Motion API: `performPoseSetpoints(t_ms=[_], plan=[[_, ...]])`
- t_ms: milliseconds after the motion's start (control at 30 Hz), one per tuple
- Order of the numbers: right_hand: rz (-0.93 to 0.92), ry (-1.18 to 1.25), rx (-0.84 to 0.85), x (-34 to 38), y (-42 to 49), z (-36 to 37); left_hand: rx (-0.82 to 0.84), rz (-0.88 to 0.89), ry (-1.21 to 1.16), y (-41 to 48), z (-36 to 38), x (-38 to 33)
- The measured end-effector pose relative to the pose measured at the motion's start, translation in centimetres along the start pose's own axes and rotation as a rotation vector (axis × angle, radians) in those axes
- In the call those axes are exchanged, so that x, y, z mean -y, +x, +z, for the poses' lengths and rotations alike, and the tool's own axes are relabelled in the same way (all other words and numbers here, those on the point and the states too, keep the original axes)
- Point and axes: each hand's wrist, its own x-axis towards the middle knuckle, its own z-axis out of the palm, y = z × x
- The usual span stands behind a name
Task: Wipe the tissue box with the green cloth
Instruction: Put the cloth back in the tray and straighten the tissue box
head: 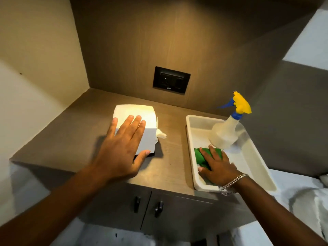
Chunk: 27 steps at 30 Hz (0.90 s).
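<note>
A white tissue box (138, 114) lies on the brown counter, with a tissue (160, 134) sticking out of its right side. My left hand (120, 150) rests flat on the box's near face, fingers spread and thumb at the lower corner. The green cloth (198, 153) lies folded in the near left part of a white tray (255, 167). My right hand (216, 166) lies on the cloth with its fingers over it and the thumb at its near edge. Much of the cloth is hidden under the hand.
A spray bottle (225, 132) with a yellow and blue head stands in the tray's far part. A black wall socket (171, 79) sits on the back panel. Cabinet doors with dark handles (158, 209) lie below the counter edge. White fabric (305, 197) lies at right.
</note>
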Motion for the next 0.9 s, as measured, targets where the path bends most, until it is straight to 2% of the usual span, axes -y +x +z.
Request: performPoseSetpoints(t_ms=[167,267,300,400,433,533,633,700,833,900], plan=[[-0.017,-0.059,0.095,0.3,0.4,0.9,-0.148,-0.05,-0.07,-1.6,1.7,-1.3],[-0.048,-0.022,0.192,0.9,-0.4,-2.7,-0.201,-0.104,-0.339,-2.9,2.7,-2.5],[-0.054,0.076,0.14,1.2,-0.5,-4.5,-0.238,-0.13,-0.484,-3.5,3.1,-3.1],[-0.176,0.55,-0.334,4.7,0.5,-9.3,-0.342,-0.3,-0.907,-4.3,3.5,-5.5],[-0.251,0.723,-0.375,6.9,1.1,-10.4,-0.363,-0.382,-1.049,-4.1,3.4,-6.3],[-0.371,1.129,-0.159,14.4,3.1,-11.3,-0.454,-0.575,-1.347,-2.8,2.7,-8.7],[-0.321,1.22,-0.066,17.9,5.1,-9.9,-0.551,-0.686,-1.48,-1.7,2.6,-9.8],[-0.277,1.258,-0.083,18.0,5.3,-9.0,-0.536,-0.699,-1.589,-1.7,2.8,-9.5],[-0.176,1.415,-0.22,16.6,1.9,-7.2,-0.52,-0.651,-1.68,-2.4,3.4,-7.1],[-0.188,1.492,-0.204,16.4,-1.4,-5.2,-0.53,-0.633,-1.721,-2.4,3.1,-5.1]])
